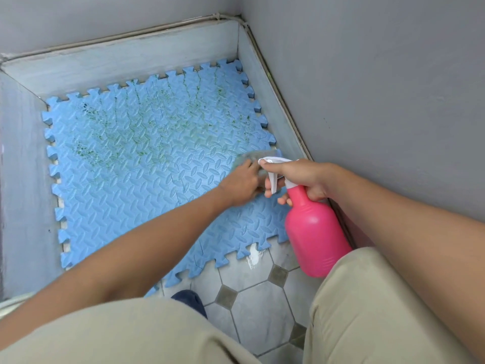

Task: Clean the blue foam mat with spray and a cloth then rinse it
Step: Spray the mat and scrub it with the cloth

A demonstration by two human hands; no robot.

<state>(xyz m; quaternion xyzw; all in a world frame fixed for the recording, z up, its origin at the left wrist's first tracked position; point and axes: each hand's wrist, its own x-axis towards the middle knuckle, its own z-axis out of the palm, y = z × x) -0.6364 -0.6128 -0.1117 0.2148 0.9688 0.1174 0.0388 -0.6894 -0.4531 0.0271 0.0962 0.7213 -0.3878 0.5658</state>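
A blue foam mat (147, 164) with jigsaw edges lies flat on the floor in a corner, with green stains across its far half. My left hand (240, 183) presses a pale greenish cloth (252, 156) onto the mat near its right edge. My right hand (296, 177) grips the neck of a pink spray bottle (315, 232) with a white trigger head, held just above the mat's right side, close beside the left hand. Part of the cloth is hidden by both hands.
Pale blue-grey skirting and grey walls (380, 101) box the mat in on the far, left and right sides. Grey octagonal floor tiles (259, 306) lie in front of the mat, with a white smear (254, 256) at its near edge. My knees in beige trousers and a dark shoe (190, 302) fill the foreground.
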